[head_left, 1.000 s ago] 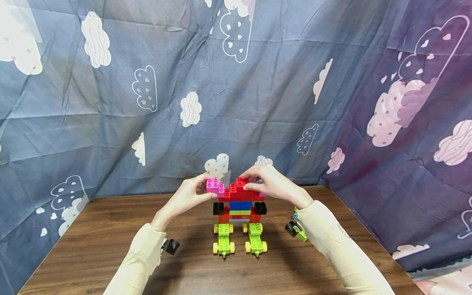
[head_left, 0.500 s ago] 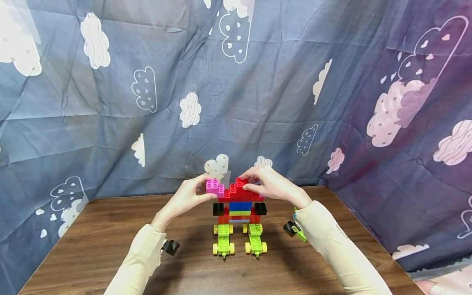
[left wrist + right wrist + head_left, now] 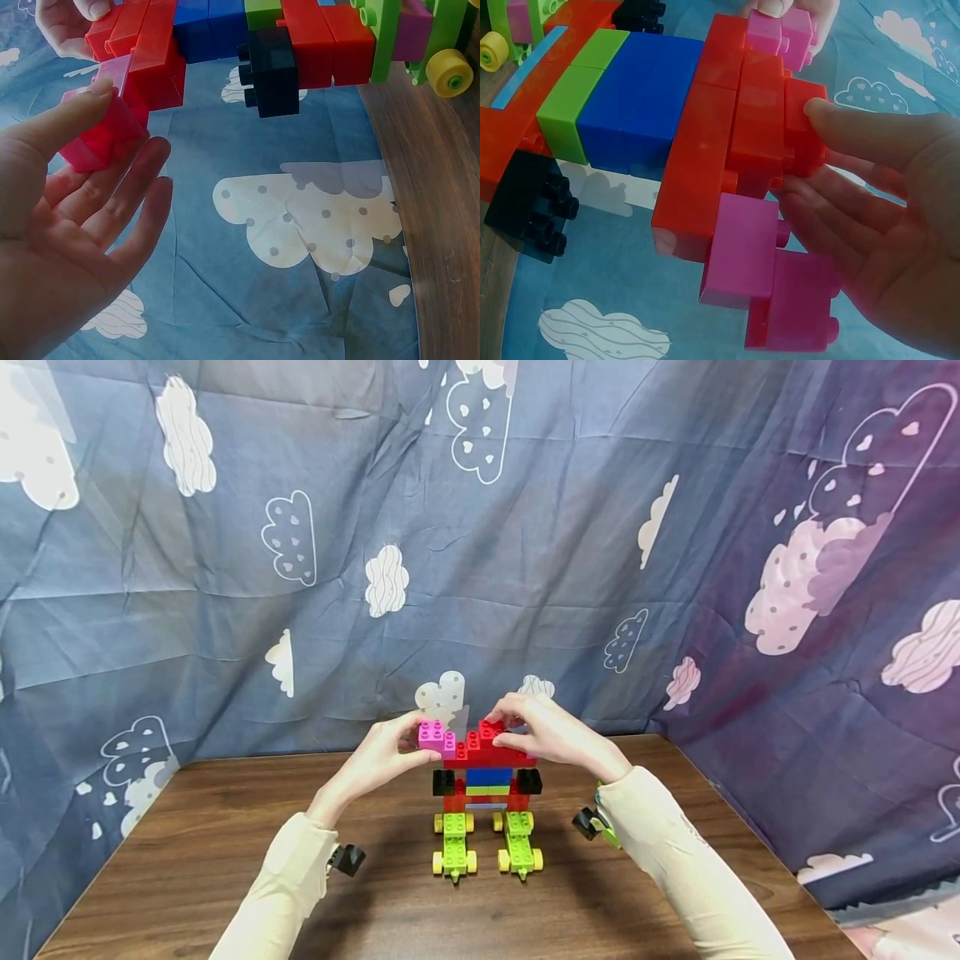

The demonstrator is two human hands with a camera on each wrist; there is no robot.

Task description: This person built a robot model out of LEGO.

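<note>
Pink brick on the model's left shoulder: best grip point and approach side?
Pinch the pink brick across its front and back faces, coming from the outer left side, as the left hand does now. It overhangs the end of the red top row, so those faces are free; the inner side abuts red bricks. The right hand steadies the top.

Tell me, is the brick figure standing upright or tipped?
Upright: the brick figure stands on its two green wheeled feet on the wooden table.

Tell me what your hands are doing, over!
Left hand pinches pink brick at block robot's shoulder. Right hand grips top red brick. Nothing in the way.
</note>
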